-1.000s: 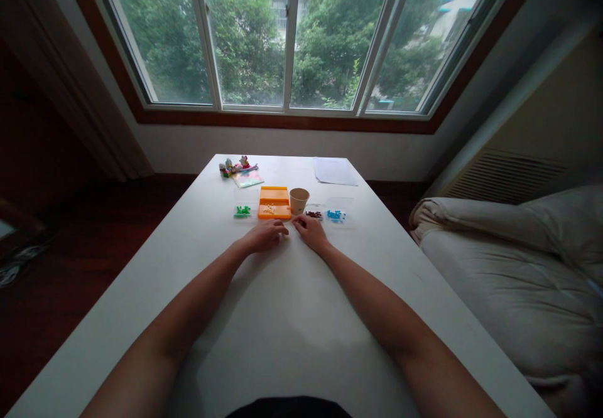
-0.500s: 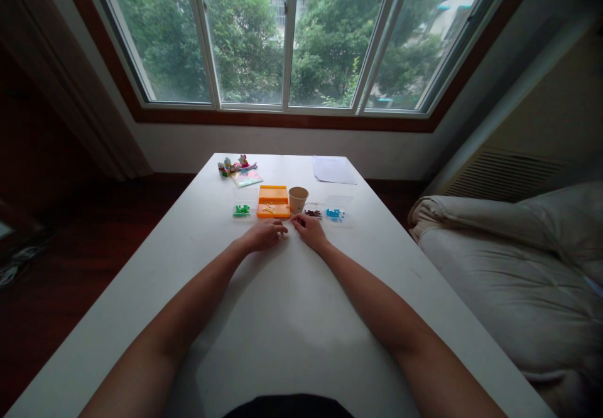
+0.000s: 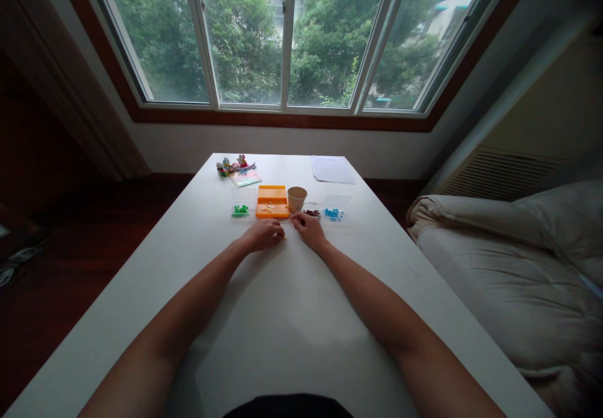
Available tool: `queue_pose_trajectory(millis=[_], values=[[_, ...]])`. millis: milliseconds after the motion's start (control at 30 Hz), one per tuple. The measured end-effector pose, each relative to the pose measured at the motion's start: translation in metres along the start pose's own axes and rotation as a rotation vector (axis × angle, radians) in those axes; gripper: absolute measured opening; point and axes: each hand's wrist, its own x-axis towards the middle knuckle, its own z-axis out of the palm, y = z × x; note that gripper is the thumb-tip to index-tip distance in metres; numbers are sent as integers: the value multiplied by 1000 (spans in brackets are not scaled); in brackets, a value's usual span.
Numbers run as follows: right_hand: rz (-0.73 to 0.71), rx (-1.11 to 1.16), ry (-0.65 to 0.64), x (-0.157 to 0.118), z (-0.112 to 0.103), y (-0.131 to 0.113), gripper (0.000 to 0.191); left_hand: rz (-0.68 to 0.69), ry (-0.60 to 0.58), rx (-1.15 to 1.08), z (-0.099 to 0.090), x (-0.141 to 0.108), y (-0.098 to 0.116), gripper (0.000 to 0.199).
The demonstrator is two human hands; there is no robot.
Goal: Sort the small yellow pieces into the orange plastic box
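My left hand (image 3: 264,235) rests low over the white table, its fingers curled together; a tiny yellowish speck shows at the fingertips, too small to name. Beside it, my right hand (image 3: 308,229) has thumb and forefinger pinched, and whatever they may hold is too small to make out. Just beyond my hands lies an open orange case (image 3: 272,213) with small pale pieces in it. A paper cup (image 3: 297,199) stands upright right of the case. Small brown pieces (image 3: 311,213) lie behind my right hand, partly hidden by it.
Left of the case, a clear box holds green pieces (image 3: 240,210); blue pieces (image 3: 334,214) sit in another at the right. Farther back are small colourful figures (image 3: 230,166) on a card and white paper sheets (image 3: 332,170). A padded sofa (image 3: 471,267) flanks the table (image 3: 301,317).
The fingers of my left hand have curled in more closely, and the hand has dipped slightly toward the table. My right hand keeps its pinch in nearly the same place.
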Motion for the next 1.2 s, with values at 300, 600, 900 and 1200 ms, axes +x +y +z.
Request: queue_pose_trajectory(millis=[300,600,900,1200], values=[[-9,7,-8,-1,0,0,21,-9,-1,3,-1,1,0,17],[5,-17,-8,-1,-1,-2,20,-3,3,14,1,1,3,16],[16,-10,-27,-1,-2,-2,22,-26,16,30,-4,-1,1,14],[-2,-10,-36,-1,-3,-3,21,-16,-17,-23,-1,-2,-8,13]])
